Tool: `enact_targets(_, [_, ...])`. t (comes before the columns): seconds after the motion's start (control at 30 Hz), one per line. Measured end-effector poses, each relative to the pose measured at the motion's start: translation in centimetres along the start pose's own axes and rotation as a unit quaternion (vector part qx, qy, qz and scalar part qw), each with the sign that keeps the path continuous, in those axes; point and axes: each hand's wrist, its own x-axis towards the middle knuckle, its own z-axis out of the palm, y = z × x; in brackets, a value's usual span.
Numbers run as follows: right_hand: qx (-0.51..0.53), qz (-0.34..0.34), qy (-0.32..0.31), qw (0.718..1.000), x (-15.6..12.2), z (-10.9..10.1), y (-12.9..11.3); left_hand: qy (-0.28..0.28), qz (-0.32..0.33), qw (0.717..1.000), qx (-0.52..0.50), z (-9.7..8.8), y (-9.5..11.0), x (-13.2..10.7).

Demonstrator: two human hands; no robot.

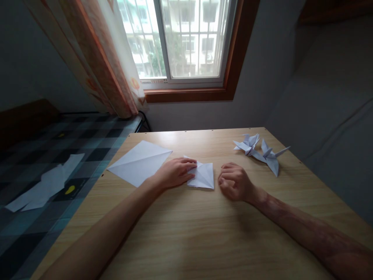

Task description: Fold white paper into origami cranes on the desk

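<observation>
A small folded white paper square (204,175) lies near the middle of the wooden table (186,233). My left hand (175,172) rests flat on its left part, fingers stretched out and pressing it down. My right hand (233,181) sits on the table just right of the paper, curled into a loose fist with nothing visible in it, not touching the paper. A larger creased white sheet (139,162) lies to the left, partly under my left wrist.
Two finished white paper cranes (260,153) stand at the table's far right. Left of the table is a bed with a checked cover (58,155) and white paper scraps (43,186). Behind are a window (180,39) and a curtain (96,58).
</observation>
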Motion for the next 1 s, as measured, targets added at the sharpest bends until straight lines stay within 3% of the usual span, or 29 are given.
enact_targets(0.13, [0.001, 0.001, 0.052, 0.999, 0.1, 0.1, -0.5, 0.026, -0.005, 0.999, 0.031, 0.8, 0.7, 0.1])
enact_targets(0.27, [-0.034, -0.025, -0.041, 0.998, 0.5, 0.6, -0.9, 0.046, -0.024, 0.997, 0.053, 1.0, 1.4, 0.1])
enact_targets(0.37, [-0.070, 0.006, -0.070, 0.995, 0.6, 0.8, -0.6, 0.030, -0.029, 0.998, 0.056, 0.6, 1.2, 0.0])
enact_targets(0.5, [-0.094, 0.040, -0.052, 0.993, 0.5, 0.5, 0.1, 0.002, -0.011, 0.999, 0.048, 0.0, 1.0, -0.1])
enact_targets(0.67, [-0.139, 0.011, -0.021, 0.990, 0.4, 0.6, -0.3, -0.032, -0.038, 0.999, 0.003, -0.4, 2.1, 0.0])
enact_targets(0.8, [-0.130, -0.020, -0.071, 0.989, 0.5, 0.9, -0.8, -0.035, -0.063, 0.997, 0.013, -0.1, 3.3, 0.2])
enact_targets(0.9, [-0.118, -0.018, -0.102, 0.988, 0.6, 0.8, -0.4, -0.032, -0.026, 0.998, 0.037, 0.2, 3.6, 0.3])
enact_targets(1.0, [-0.114, -0.017, -0.095, 0.989, 0.5, 0.6, 0.2, -0.019, 0.029, 0.998, 0.050, 0.2, 3.3, 0.3])
